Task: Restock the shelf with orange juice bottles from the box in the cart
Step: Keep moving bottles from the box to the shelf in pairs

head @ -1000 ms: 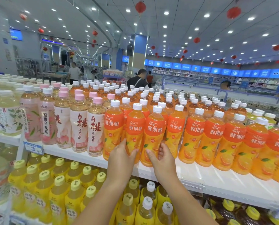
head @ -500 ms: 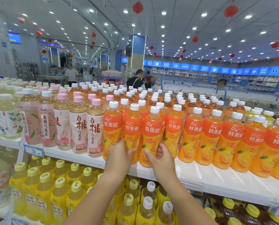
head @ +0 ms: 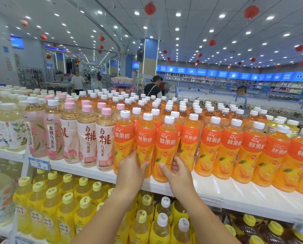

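left hand (head: 130, 170) gripping orange juice bottle (head: 146, 143), right hand (head: 178, 171) gripping neighbouring bottle (head: 165, 148)

We saw orange juice bottles (head: 165, 148) with white caps and red-orange labels, peach tea bottles (head: 89, 138) with pink caps, yellow bottles (head: 66, 213) below, and red lanterns (head: 150, 8).

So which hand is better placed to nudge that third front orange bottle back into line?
Right. The right hand already wraps the base of the third front orange bottle; the left hand is on the second bottle.
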Available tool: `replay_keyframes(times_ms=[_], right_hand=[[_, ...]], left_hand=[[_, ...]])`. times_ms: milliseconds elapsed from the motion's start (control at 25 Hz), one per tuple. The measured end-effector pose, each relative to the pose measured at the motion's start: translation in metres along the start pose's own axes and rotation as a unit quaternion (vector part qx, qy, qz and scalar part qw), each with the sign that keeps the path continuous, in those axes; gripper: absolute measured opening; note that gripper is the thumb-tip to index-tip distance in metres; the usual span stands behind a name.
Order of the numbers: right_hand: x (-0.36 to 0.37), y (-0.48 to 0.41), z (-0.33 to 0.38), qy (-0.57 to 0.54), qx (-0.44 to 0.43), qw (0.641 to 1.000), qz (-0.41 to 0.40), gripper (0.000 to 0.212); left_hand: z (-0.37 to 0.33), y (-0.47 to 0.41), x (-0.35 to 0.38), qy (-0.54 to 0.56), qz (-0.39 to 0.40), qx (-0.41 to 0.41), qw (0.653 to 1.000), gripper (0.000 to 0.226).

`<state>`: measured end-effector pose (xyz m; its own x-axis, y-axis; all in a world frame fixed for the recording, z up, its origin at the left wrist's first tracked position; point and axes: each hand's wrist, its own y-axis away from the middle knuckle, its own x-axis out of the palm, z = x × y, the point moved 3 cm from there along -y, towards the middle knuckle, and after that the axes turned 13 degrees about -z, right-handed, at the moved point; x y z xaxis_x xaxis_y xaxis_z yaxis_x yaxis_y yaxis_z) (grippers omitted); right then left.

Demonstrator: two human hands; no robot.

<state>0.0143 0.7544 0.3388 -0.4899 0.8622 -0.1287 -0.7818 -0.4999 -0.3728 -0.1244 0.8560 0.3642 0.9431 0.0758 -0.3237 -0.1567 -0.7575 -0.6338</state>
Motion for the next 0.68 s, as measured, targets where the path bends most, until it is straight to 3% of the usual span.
replay_keyframes(times_ms=[360, 480, 680], right_hand=[[-0.001, 0.002, 0.003, 0.012, 0.016, 1.000, 0.005, 0.050], [-0.002, 0.004, 0.004, 0.010, 0.030, 0.999, 0.006, 0.056], [-0.002, 0.013, 0.009, 0.027, 0.055, 0.998, 0.018, 0.028]], left_hand=[[-0.008, 0.008, -0.010, 0.039, -0.009, -0.039, 0.998, 0.027], [-0.011, 0.012, -0.017, 0.065, -0.017, -0.079, 0.995, 0.035], [-0.009, 0.023, -0.023, 0.087, 0.036, -0.104, 0.990, 0.046]])
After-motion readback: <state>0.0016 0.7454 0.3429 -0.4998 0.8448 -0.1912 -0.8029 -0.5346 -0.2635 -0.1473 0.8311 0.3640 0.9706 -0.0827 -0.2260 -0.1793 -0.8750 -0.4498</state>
